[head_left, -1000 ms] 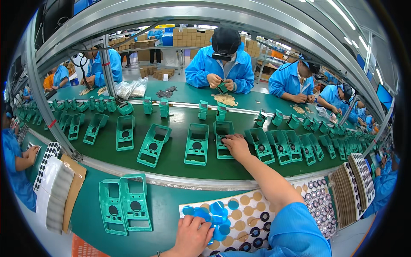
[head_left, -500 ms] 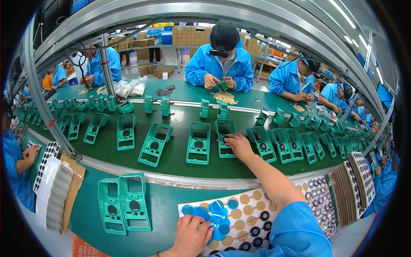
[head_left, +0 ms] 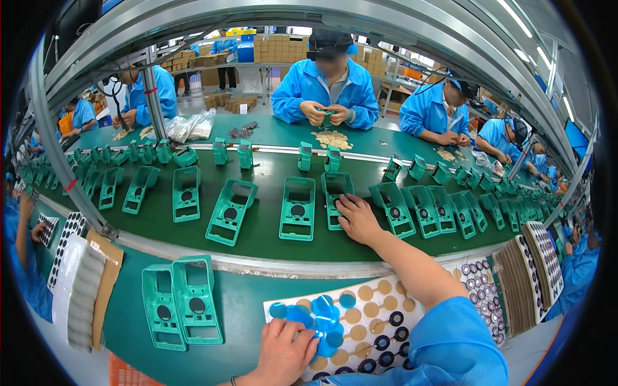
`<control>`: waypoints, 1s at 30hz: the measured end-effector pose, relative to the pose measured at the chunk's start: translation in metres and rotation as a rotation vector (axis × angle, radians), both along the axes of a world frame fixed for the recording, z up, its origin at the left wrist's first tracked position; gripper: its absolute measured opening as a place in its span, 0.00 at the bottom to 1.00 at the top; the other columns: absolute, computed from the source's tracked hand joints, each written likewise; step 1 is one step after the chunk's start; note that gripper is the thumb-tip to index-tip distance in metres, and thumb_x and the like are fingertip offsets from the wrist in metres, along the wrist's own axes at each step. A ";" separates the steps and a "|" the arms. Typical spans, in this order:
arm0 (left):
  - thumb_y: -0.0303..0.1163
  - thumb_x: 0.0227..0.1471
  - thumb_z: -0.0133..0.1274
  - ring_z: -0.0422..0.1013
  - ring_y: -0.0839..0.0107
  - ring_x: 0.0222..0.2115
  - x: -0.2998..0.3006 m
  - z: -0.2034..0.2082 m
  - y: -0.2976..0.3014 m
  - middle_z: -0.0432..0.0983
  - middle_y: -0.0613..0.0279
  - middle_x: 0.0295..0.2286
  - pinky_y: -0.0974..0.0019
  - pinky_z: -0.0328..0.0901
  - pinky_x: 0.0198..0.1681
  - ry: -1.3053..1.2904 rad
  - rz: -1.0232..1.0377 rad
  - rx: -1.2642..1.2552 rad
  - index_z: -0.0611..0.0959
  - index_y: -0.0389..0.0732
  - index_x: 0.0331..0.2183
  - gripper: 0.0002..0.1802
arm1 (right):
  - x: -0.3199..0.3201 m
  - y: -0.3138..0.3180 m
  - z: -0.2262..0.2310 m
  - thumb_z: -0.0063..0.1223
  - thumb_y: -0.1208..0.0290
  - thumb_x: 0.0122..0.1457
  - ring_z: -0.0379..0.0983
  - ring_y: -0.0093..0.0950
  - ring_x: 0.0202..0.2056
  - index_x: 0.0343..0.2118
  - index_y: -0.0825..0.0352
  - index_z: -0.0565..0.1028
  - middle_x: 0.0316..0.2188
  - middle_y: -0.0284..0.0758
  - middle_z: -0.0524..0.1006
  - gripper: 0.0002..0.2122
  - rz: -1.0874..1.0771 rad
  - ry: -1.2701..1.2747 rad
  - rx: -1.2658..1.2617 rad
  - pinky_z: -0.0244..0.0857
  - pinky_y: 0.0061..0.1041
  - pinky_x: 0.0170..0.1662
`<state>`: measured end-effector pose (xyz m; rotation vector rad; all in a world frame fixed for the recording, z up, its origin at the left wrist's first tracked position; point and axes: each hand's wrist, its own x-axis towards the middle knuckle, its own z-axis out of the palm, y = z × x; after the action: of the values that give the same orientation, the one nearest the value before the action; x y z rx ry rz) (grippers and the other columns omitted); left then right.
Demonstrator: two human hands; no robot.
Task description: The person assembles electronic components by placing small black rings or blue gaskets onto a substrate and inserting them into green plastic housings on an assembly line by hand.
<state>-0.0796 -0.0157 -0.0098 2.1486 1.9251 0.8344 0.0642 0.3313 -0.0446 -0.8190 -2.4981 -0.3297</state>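
My right hand point(head_left: 358, 219) rests with extended fingers on a green plastic housing point(head_left: 326, 201) on the conveyor. Its fingertips hide the middle of that part. Beside it on the left lies another green housing point(head_left: 298, 197) with a round black disc point(head_left: 297, 210) in it. In front of me, my left hand point(head_left: 283, 350) lies over the edge of a pile of translucent blue round films point(head_left: 329, 323), fingers loosely stretched. Under these is a white sheet point(head_left: 277, 309) bearing tan discs point(head_left: 357, 332) and black rings point(head_left: 385, 343). Whether either hand pinches anything is hidden.
Two green housings point(head_left: 193, 294) lean together on the near bench. A stack of white sheets point(head_left: 80, 289) stands left, cardboard-backed sheets point(head_left: 515, 283) right. A metal rail point(head_left: 257, 262) edges the conveyor. Across it, a person point(head_left: 328, 90) handles a small green part.
The view has shifted slightly. My right hand stays on the same housing, its fingers now more spread. My left hand remains at the blue films. The person opposite has raised the green part.
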 end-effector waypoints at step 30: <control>0.45 0.47 0.46 0.56 0.55 0.51 0.026 -0.038 0.007 0.60 0.56 0.51 0.52 0.51 0.53 -0.038 -0.727 -0.022 0.69 0.51 0.52 0.28 | 0.036 -0.140 0.095 0.57 0.65 0.50 0.72 0.39 0.39 0.42 0.68 0.73 0.38 0.41 0.76 0.18 0.255 -0.023 -0.693 0.65 0.33 0.44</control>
<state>-0.0539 -0.0091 -0.0478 2.5069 0.9751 0.6798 0.0998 0.1910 0.0509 -0.7168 -2.7121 0.6512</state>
